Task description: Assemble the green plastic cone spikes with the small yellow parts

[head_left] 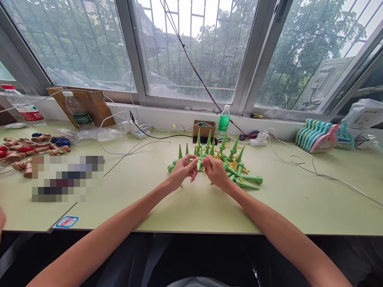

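Observation:
My left hand (183, 170) pinches a green plastic spike (199, 163) between thumb and fingers, above the table. My right hand (214, 170) is closed, its fingertips right beside that spike. What the right fingers hold is hidden, though a bit of yellow shows just below them. Around and behind my hands several green spikes (234, 148) stand point up. Other green spikes (248, 179) lie on their sides to the right. Small yellow plastic pieces (235, 164) are heaped among them.
A green-labelled bottle (224, 121) and a small cardboard box (204, 129) stand behind the spikes. Wooden toys (24, 149) lie at the left. Pastel hangers (315, 135) stand at the right. White cables (312, 167) cross the tabletop. Part of another person's hand (1, 220) shows at the left edge.

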Available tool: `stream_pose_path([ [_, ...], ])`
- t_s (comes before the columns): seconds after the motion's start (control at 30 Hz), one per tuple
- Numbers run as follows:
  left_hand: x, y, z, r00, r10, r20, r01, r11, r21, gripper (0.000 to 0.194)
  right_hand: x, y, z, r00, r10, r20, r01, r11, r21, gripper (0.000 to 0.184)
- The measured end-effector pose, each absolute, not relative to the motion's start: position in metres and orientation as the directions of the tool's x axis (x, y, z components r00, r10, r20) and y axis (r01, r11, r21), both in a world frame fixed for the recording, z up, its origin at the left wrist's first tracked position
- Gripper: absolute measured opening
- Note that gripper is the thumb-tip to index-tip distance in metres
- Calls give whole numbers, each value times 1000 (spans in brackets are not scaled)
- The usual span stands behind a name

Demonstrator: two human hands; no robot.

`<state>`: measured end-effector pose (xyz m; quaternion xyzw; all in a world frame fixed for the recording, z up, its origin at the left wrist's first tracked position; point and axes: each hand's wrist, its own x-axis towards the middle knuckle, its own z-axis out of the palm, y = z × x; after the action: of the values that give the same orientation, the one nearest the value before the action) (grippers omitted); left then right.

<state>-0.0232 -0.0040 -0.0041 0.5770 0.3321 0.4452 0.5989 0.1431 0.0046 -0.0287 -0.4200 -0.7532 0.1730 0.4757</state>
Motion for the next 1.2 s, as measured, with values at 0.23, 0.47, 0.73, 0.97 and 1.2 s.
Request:
stream_pose_path([
  [0.23,-23,-5,-3,386,912,142,-154,-88,984,44,143,4,-28,-193,813,550,455,571,-683,39],
  [0.47,-23,-5,-7,351,894,278,-70,-271,960,41,143,4,-28,-183,814,552,469,565,-678,41],
  [0.73,-23,-7,-11,318,858,402,146,-463,874,27,140,1,-24,-166,826,538,452,549,-703,45],
  [0.97,-23,-8,-14,285,734,616,377,-677,632,13,138,0,-22,-149,867,476,385,494,-779,49],
  [1.2,-22,-6,-18,284,707,648,290,-708,645,14,138,1,-25,-142,882,450,360,469,-806,52],
])
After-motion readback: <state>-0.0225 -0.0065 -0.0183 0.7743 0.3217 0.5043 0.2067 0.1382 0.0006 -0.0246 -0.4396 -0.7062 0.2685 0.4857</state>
